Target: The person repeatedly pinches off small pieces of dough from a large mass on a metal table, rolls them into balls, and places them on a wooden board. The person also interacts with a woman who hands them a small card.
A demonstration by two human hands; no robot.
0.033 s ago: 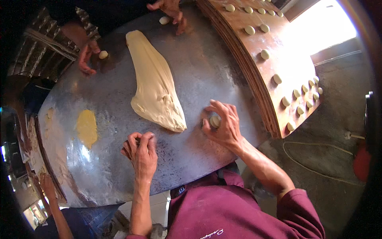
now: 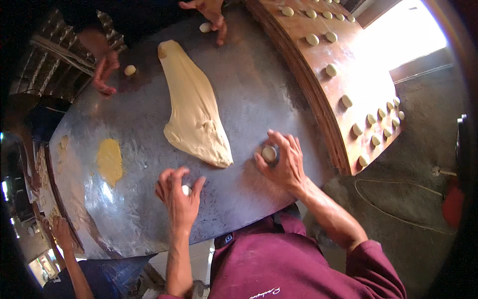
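Observation:
My left hand [image 2: 180, 197] curls over a small pale dough ball [image 2: 186, 190] on the metal tabletop, its thumb out to the right of the ball. To the right, my right hand [image 2: 286, 162] arches beside another dough ball [image 2: 269, 154], which rests on the table in the gap between spread thumb and forefinger. Those fingers stand apart and do not close on the ball. Between my hands and farther off lies a long, smooth slab of yellowish dough [image 2: 194, 104], tapering toward the far end. The undersides of both hands are hidden.
A stack of wooden boards [image 2: 318, 84] at the right carries several dough balls. Left of the slab is a yellow greasy patch [image 2: 109, 162]. Across the table, a person's hands [image 2: 105, 70] are near two dough balls [image 2: 130, 70]. Another person's arm [image 2: 69, 249] reaches in at lower left.
My left fingers and thumb have spread, uncovering the dough ball beneath. My right hand has opened slightly around its ball. The far person's left-side hand has drawn away from its ball.

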